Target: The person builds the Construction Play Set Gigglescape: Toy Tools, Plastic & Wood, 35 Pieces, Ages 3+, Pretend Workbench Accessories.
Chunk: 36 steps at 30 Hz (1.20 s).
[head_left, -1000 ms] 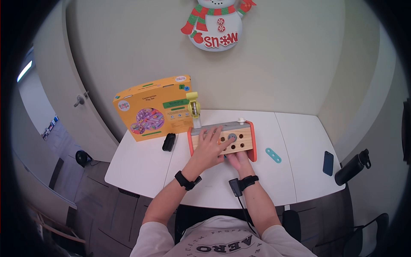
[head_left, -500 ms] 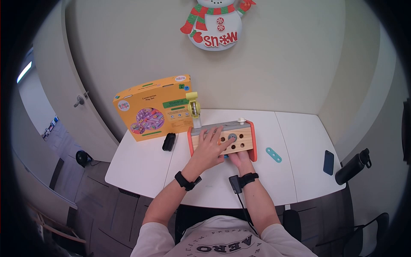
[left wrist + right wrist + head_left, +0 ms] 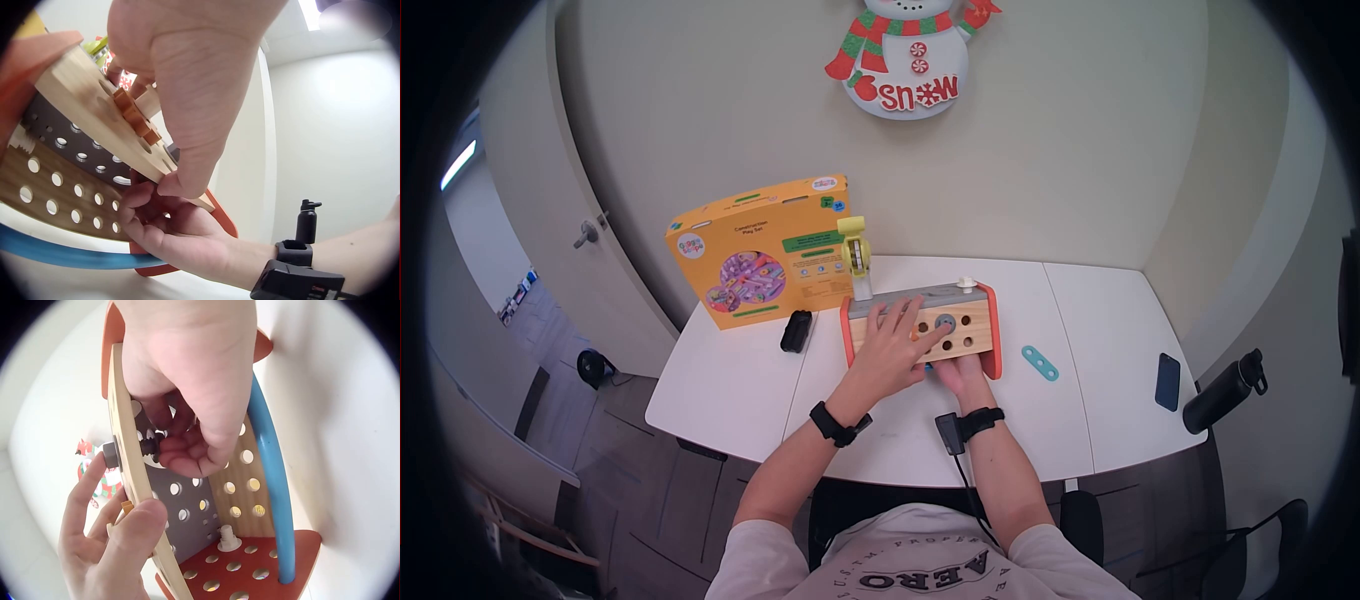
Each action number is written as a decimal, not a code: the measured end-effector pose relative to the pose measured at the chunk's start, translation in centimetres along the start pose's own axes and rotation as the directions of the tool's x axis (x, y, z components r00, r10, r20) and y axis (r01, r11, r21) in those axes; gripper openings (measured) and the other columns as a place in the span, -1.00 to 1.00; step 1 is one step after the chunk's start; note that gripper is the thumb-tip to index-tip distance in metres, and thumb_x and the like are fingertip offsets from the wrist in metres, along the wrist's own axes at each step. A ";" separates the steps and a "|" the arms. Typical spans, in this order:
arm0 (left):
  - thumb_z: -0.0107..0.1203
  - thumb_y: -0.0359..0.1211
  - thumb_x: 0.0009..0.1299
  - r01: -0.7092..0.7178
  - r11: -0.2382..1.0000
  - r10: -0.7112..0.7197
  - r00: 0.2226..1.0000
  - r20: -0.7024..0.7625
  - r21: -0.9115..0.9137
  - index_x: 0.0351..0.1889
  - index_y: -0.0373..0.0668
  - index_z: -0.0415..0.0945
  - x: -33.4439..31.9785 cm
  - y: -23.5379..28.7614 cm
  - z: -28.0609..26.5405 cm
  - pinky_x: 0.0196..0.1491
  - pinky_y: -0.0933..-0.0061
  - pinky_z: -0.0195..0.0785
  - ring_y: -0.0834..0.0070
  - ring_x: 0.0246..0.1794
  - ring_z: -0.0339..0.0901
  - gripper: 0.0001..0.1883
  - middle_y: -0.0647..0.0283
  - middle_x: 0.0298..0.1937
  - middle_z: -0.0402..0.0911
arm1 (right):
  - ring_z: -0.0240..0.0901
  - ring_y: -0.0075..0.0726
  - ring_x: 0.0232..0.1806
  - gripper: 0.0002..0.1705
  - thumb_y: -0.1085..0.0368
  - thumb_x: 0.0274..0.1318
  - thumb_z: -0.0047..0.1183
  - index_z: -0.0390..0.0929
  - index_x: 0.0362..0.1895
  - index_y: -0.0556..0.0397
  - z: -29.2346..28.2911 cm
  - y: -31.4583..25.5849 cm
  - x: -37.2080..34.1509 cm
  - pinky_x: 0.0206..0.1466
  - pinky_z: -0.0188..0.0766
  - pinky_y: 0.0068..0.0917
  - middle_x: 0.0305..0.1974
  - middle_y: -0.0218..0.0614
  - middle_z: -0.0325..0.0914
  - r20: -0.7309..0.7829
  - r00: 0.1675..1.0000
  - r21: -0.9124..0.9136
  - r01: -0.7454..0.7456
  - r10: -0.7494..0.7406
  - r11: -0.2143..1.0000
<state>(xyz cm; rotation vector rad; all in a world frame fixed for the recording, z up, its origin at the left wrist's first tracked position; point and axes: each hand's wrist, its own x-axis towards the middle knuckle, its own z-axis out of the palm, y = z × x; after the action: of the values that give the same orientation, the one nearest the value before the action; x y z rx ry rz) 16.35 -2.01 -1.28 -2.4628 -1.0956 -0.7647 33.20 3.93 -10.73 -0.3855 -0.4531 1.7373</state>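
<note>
A wooden toy toolbox [image 3: 956,333] with orange ends and a blue rod [image 3: 275,469] stands on the table. Its holed front panel carries a grey bolt [image 3: 110,455]. My left hand [image 3: 885,358] spreads over the panel, thumb bent at its lower edge, index fingertip on the bolt head. An orange toothed piece [image 3: 136,119] sits on the panel under this hand. From below, my right hand [image 3: 960,376] reaches inside the toolbox. Its curled fingertips pinch at the dark threaded end [image 3: 149,447] of the bolt, partly hidden behind the fingers.
A yellow-green toy tool [image 3: 853,250] stands upright by the toolbox's left end, before an orange play-set box [image 3: 800,255]. A black case [image 3: 796,331] lies left. To the right are a teal holed strip [image 3: 1040,363], a phone [image 3: 1167,382] and a black bottle [image 3: 1223,392].
</note>
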 end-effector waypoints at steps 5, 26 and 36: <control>0.45 -0.31 0.04 0.001 1.000 -0.001 1.000 0.005 0.002 0.44 0.37 0.48 0.0 0.0 -0.1 0.48 -0.21 0.02 -0.06 0.48 0.27 -0.11 -0.07 0.53 0.29 | 0.40 -0.09 0.43 -0.47 -0.01 0.63 -0.22 0.27 0.50 -0.11 0.3 -0.3 -0.3 0.45 0.47 0.02 0.44 -0.23 0.38 -0.013 0.999 -0.008 -0.031 0.031 0.999; 0.48 -0.29 0.02 0.010 1.000 -0.010 1.000 0.011 0.004 0.45 0.38 0.48 0.0 0.1 -0.1 0.48 -0.22 0.02 -0.04 0.50 0.26 -0.10 -0.07 0.54 0.28 | 0.39 -0.05 0.43 -0.43 -0.06 0.62 -0.24 0.27 0.49 -0.07 0.1 -0.8 -0.6 0.44 0.45 0.08 0.43 -0.21 0.39 0.077 0.995 0.091 -0.072 0.065 0.993; 0.48 -0.28 0.03 0.006 1.000 -0.007 1.000 0.011 0.014 0.45 0.36 0.49 -0.1 0.3 -0.1 0.47 -0.22 0.02 -0.04 0.51 0.25 -0.11 -0.09 0.55 0.27 | 0.38 -0.04 0.43 -0.39 -0.15 0.61 -0.29 0.29 0.51 -0.13 0.5 -0.7 -0.8 0.44 0.43 0.09 0.45 -0.21 0.38 0.013 0.998 0.073 -0.062 0.062 0.995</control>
<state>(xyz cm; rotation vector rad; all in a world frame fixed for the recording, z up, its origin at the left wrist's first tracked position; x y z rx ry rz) 16.42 -2.32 -1.27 -2.4557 -1.1097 -0.7437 33.76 3.22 -9.94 -0.3413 -0.3872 1.8114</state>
